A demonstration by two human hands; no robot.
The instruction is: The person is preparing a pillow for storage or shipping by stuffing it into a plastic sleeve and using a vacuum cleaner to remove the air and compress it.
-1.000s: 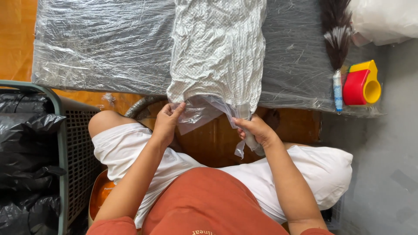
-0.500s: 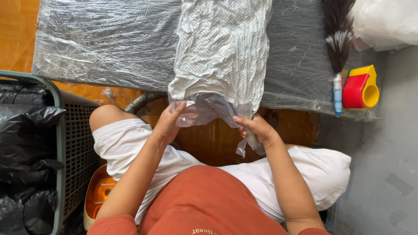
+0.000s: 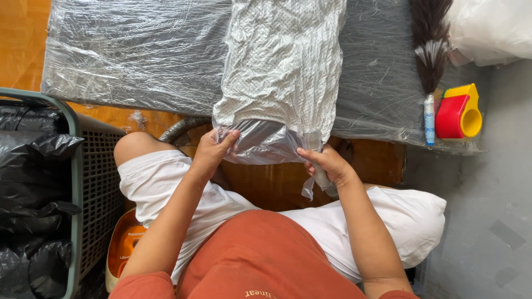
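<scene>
Both hands hold a clear bag at the desk edge.
Left hand (image 3: 213, 150) and right hand (image 3: 328, 164) each have a closed grip on the plastic bag (image 3: 265, 145) around the folded cloth (image 3: 282, 66).

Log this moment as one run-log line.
left hand: grips clear bag edge | right hand: grips bag's other edge | white folded fabric: inside bag | wrapped table: beneath

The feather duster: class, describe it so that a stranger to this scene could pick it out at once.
Start at the plastic-wrapped grey table and go to its right end. There the feather duster lies lengthwise beside a red and yellow tape dispenser. Its dark brown plumes and slim pale blue handle set it apart from that blocky neighbour.
</scene>
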